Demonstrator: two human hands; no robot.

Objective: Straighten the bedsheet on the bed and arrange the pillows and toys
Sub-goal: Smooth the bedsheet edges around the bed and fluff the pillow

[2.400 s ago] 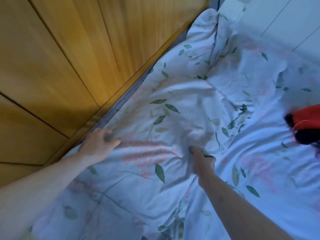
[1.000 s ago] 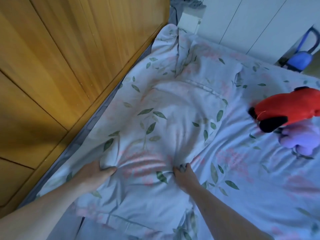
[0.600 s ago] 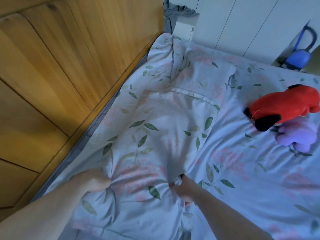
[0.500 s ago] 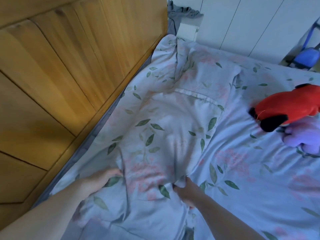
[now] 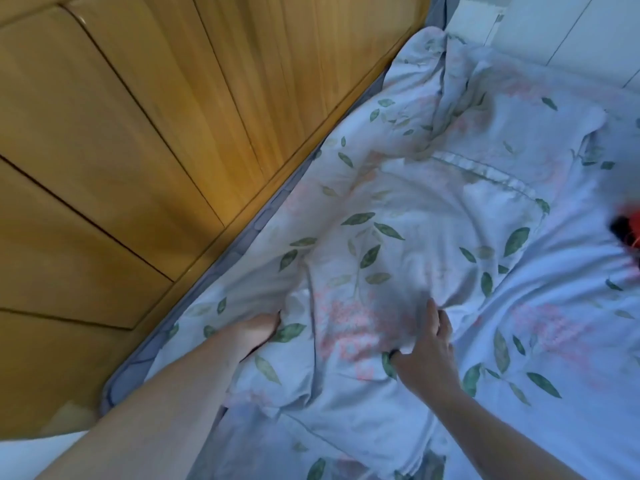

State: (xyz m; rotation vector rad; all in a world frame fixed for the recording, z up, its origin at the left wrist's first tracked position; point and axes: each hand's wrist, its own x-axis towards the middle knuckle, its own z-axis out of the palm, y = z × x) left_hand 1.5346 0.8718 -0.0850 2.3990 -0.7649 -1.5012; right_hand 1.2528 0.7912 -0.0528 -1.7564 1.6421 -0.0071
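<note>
Wooden panelling (image 5: 145, 161) fills the left of the view, and the bed (image 5: 239, 233) runs along its foot from the near left to the far right, a strip of grey mattress edge showing between wood and cloth.

Nearest, the bedsheet (image 5: 571, 358), pale with green leaves and pink flowers, lies creased and bunched between the two forearms. The left hand (image 5: 258, 329) reaches in from the near left and is pushed into a fold at the near-left corner of the pillow (image 5: 415, 244); its fingers are buried in the cloth, so I cannot tell whether they grip or only press. The right hand (image 5: 427, 355) lies at the pillow's near edge, to the right of the left hand, its fingers (image 5: 432, 315) spread and extended onto the cloth with the thumb out to the left, resting rather than pinching.

The pillow, in the same print, lies just beyond both hands, its long axis running from the near left up toward the far right, roughly alongside the panelling. Its frilled seam marks the far end. Both hands sit at the near short end, the left by the wall side, so a push or tug along that axis looks like the likely next move.

Farther off, crumpled cloth heaps in the far corner, and a red toy (image 5: 628, 233) shows at the right edge, well apart from the hands.
</note>
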